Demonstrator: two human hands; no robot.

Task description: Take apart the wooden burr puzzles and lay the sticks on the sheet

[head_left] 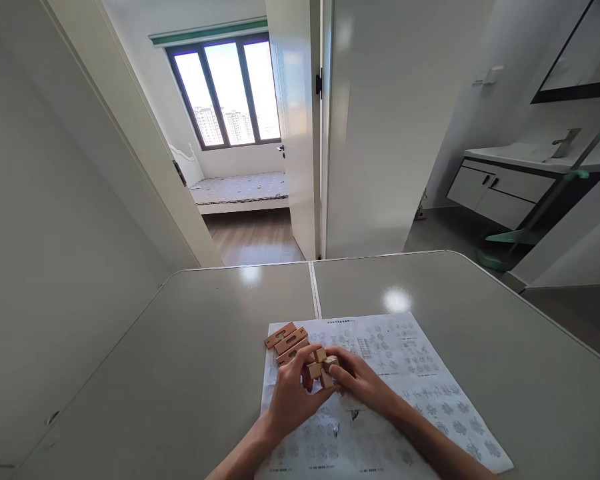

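Observation:
Between my two hands is a small wooden burr puzzle (pixel 317 369), made of light interlocking blocks that stick out on several sides. My left hand (pixel 297 390) wraps round its left and lower side, thumb beneath. From the right, my right hand (pixel 355 377) presses its fingers on the puzzle. Three reddish-brown wooden pieces with slots, among them one slotted piece (pixel 291 340), lie just beyond my left hand; the nearest is partly covered by its fingers. Beneath everything spreads a printed instruction sheet (pixel 420 360) with rows of small diagrams.
The grey table (pixel 180 373) has a seam across its middle and rounded far corners. Beyond it, an open door (pixel 295 133) shows a bed (pixel 245 187) under a window. A washbasin cabinet (pixel 500 187) and a green broom (pixel 495 260) stand at the right.

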